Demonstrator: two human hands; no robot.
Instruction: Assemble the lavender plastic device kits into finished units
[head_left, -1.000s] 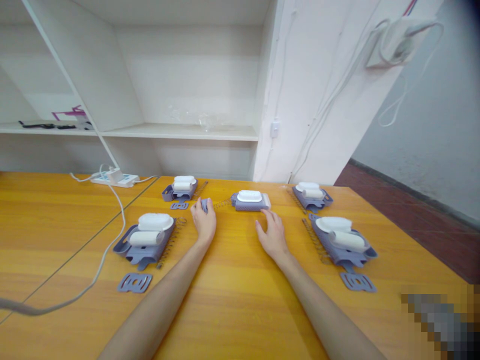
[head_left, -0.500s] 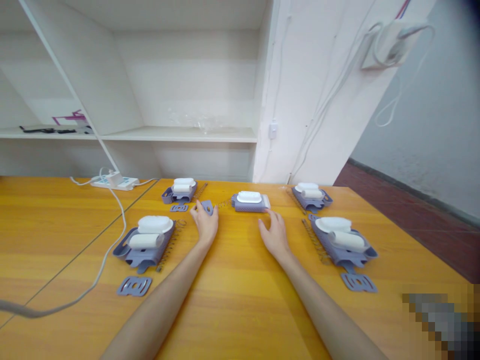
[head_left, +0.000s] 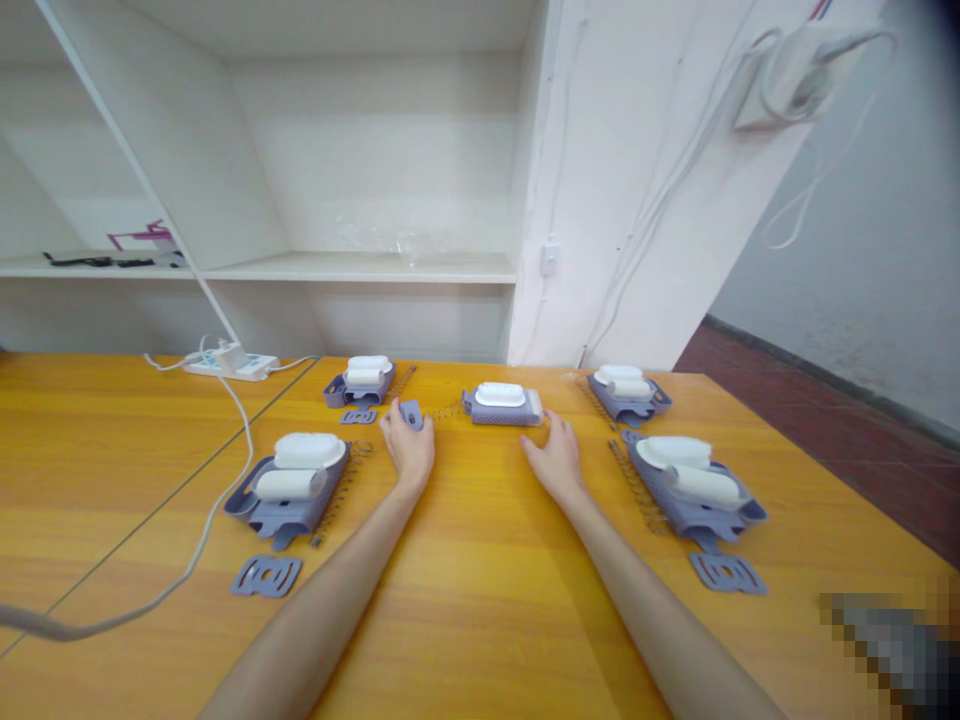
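At the centre of the frame, on the yellow wooden table [head_left: 465,600], lies a grey-purple perforated plastic holder [head_left: 501,415] with a white oval plastic block [head_left: 500,395] on top and a white piece [head_left: 535,407] at its right end. It sits between the two hands, slightly farther up the frame than both. Left of centre, the left hand [head_left: 409,450] has its thumb and fingers closed around a small grey-purple plastic part [head_left: 412,414], which shows between them. A thin coiled metal spring [head_left: 445,411] lies between that part and the holder. Right of centre, the right hand [head_left: 558,460] is loosely curved, thumb and fingers parted, its fingertips just beside the holder's right end; whether they touch it cannot be told.
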